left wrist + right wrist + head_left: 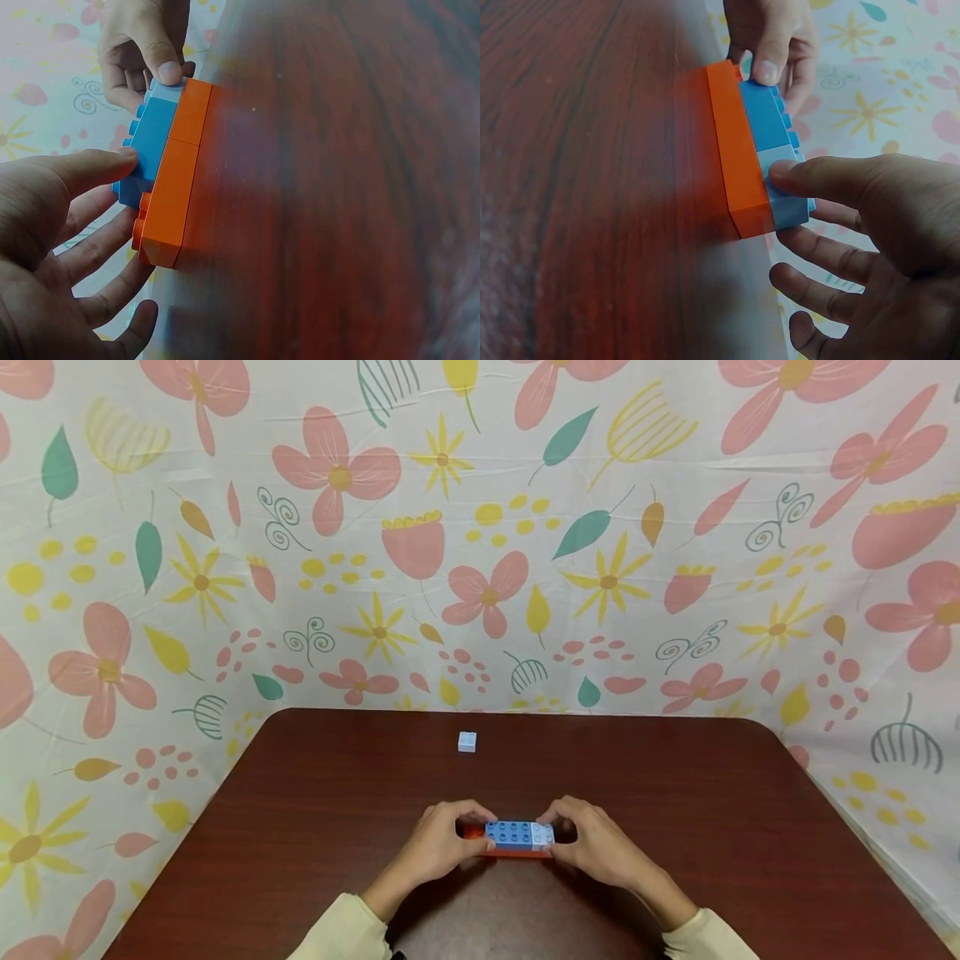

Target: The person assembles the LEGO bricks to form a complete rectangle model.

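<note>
A row of two orange-red toy bricks (166, 210) lies on the table, joined end to end with a seam between them. On top sits a blue brick (508, 833) and, right beside it, a smaller light blue brick (780, 202). My left hand (437, 842) pinches the blue brick between thumb and fingers; a few orange-red studs show beyond its left end. With thumb and fingers my right hand (597, 845) pinches the light blue brick at the right end. Both hands hide parts of the bricks' ends.
A separate small light blue brick (467, 742) stands near the far edge of the dark brown table (360, 760). Behind and to both sides of the table hangs a floral-print cloth (487, 527).
</note>
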A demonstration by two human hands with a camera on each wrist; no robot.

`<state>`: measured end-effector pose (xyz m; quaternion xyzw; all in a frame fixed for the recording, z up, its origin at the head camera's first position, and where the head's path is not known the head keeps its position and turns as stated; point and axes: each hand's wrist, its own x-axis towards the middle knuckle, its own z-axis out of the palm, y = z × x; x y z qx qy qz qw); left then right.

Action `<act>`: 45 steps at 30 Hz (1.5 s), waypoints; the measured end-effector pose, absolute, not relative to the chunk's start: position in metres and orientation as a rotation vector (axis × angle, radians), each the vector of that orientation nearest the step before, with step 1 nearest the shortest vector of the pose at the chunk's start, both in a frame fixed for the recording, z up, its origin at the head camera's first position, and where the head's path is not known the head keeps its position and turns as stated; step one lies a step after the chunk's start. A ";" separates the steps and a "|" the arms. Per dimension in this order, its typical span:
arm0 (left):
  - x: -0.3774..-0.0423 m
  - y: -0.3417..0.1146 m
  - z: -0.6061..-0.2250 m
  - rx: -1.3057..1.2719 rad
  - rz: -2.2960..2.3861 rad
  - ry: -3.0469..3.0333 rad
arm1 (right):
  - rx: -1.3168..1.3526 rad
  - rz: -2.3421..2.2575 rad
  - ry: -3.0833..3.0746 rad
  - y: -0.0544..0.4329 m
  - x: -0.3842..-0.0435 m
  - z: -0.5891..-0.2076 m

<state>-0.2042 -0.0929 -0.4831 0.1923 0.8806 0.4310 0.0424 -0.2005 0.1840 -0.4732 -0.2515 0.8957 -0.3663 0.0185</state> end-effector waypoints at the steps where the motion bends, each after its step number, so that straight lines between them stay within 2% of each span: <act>1: -0.204 -0.093 -0.483 0.595 1.320 2.696 | -0.777 -1.140 2.776 0.184 -0.201 -0.473; 20: -0.217 -0.102 -0.476 0.792 1.353 2.607 | -0.770 -1.143 2.785 0.185 -0.201 -0.470; 35: -0.254 -0.109 -0.449 0.673 1.455 2.634 | -0.755 -1.171 2.742 0.186 -0.199 -0.472; 45: -0.282 -0.115 -0.447 0.566 1.418 2.704 | -0.760 -1.180 2.731 0.184 -0.198 -0.474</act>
